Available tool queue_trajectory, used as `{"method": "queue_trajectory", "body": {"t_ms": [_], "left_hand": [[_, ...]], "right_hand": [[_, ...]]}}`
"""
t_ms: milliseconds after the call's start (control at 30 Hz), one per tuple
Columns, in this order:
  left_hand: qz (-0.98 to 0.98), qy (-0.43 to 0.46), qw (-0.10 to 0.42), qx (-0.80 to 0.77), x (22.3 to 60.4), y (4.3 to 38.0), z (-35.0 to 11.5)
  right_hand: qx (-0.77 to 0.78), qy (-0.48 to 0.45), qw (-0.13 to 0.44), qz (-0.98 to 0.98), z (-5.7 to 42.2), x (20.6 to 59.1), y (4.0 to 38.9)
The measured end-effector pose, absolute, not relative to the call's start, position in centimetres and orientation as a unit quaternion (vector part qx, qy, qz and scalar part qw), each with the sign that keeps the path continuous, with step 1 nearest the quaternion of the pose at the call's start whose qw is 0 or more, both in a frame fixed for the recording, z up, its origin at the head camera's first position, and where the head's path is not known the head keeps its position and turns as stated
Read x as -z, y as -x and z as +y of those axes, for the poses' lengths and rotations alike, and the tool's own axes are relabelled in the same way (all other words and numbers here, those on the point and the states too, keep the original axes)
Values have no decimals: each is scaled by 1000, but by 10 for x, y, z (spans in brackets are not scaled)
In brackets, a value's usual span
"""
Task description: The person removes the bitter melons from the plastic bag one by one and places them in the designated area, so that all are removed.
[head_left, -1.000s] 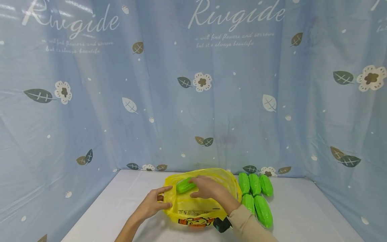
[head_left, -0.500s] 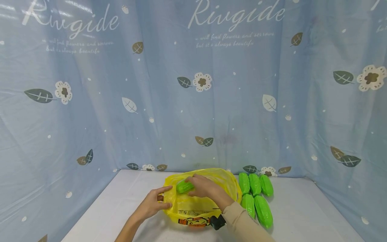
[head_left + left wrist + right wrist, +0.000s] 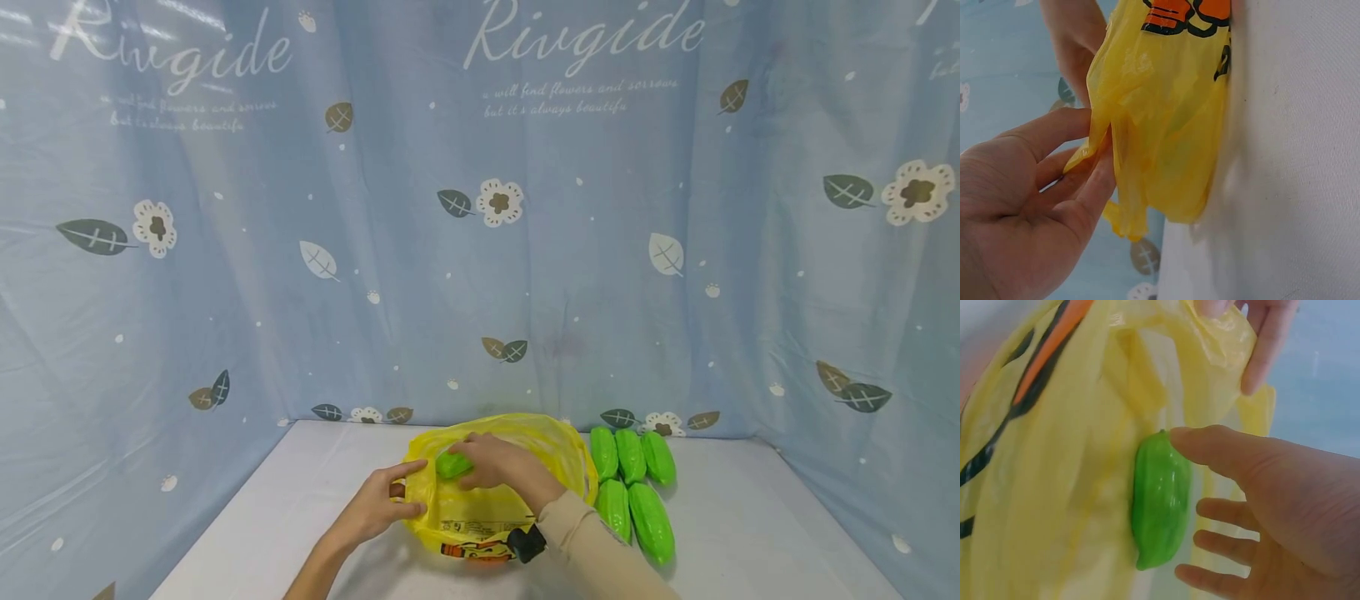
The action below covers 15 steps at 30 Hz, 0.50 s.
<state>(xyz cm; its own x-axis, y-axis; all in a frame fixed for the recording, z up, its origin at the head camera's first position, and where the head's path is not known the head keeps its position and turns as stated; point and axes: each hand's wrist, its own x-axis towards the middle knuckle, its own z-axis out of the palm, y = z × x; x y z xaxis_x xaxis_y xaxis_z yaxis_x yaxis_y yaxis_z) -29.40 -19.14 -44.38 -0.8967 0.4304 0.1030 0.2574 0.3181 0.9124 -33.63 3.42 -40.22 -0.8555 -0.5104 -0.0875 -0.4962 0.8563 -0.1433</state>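
Note:
A yellow plastic bag [image 3: 551, 437] lies on the table with its mouth spread wide. My left hand [image 3: 375, 507] grips the bag's left edge, thumb and fingers on the plastic. Inside the bag lies a shiny green ridged toy vegetable [image 3: 1161, 500], partly covered by my right hand [image 3: 493, 461] in the head view. In the right wrist view the thumb of that hand meets the toy vegetable's top end. Several of its fingers are spread beside the toy, slightly apart from it.
Several more green toy vegetables [image 3: 652, 523] lie in two rows just right of the bag, on a white table [image 3: 750, 533]. A blue patterned curtain [image 3: 570, 250] stands around the back and sides. A small black device [image 3: 527, 544] is on my right wrist.
My right hand has shifted slightly left and now covers more of the green toy vegetable in the bag. My left hand and the bag have kept nearly the same position.

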Motion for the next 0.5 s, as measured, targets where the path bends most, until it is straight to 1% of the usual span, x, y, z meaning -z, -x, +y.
{"method": "queue_trajectory", "body": {"t_ms": [133,300,500], "left_hand": [[812,-213,77,-538,444,294,-192],[813,-209,77,-539,444,295,-191],[808,-210,79,-544,444,294,-192]], "right_hand": [[46,247,81,965,29,399,335],[35,245,80,966,26,397,336],[41,226,81,970,27,404,340]]}}
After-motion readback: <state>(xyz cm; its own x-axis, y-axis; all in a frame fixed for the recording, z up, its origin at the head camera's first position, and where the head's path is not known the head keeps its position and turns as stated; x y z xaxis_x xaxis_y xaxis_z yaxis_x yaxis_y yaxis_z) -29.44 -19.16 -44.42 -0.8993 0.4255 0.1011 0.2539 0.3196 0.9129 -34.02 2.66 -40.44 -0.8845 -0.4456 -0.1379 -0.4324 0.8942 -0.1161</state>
